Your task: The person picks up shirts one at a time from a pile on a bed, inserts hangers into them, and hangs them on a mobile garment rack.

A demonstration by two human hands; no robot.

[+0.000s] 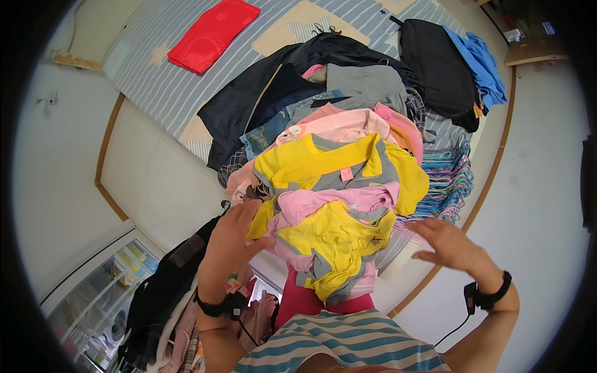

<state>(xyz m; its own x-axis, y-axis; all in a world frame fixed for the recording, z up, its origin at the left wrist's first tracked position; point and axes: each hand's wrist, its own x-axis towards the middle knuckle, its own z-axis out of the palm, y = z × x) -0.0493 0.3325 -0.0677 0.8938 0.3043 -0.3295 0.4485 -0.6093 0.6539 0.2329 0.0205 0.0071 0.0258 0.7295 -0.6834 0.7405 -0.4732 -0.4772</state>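
Note:
A crumpled yellow and grey shirt (343, 233) lies over pink clothing (303, 205) in front of me, partly across my lap. Just left of it is my left hand (238, 238), fingers spread near a yellow sleeve; whether it touches the cloth I cannot tell. My right hand (438, 245) hovers to the right of the shirt, fingers apart and holding nothing. Beyond lies a yellow and grey collared top (396, 177) bearing a pink tag. Under and behind it are a light pink top (345, 121), grey clothing (364, 81) and a dark navy jacket (242, 102).
Many coloured hangers (443, 182) lie stacked at the bed's right edge. A black backpack (433, 70) and blue cloth (487, 70) are behind them. Folded red cloth (212, 35) rests on the striped bedsheet (154, 102). Black clothing (163, 289) and a drawer unit (100, 298) stand lower left.

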